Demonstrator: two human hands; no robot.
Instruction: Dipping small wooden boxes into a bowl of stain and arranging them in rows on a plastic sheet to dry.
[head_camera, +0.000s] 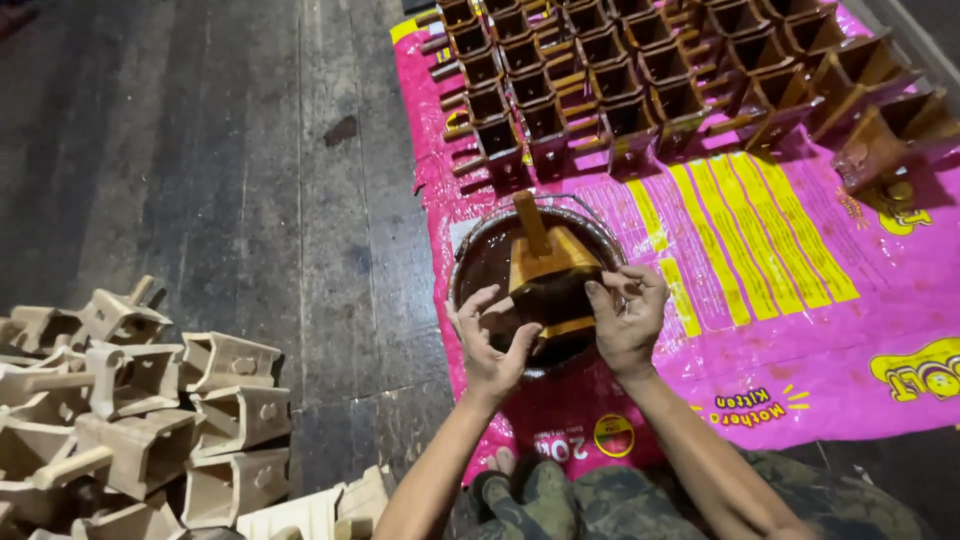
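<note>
A round bucket (468, 252) of dark brown stain sits on a pink plastic sheet (780, 330). A small wooden box-shaped piece with a peg handle (548, 268) is half dipped in it, wet and brown. My left hand (492, 342) holds the piece's lower left edge with stained fingers. Gripping its right side from the bucket's right rim is my right hand (628, 318).
Rows of stained brown wooden pieces (640, 80) stand drying at the top of the pink sheet. A heap of bare pale wooden pieces (130, 400) lies at the lower left on the dark plank floor (200, 150). My camouflage trousers (600, 500) show at the bottom.
</note>
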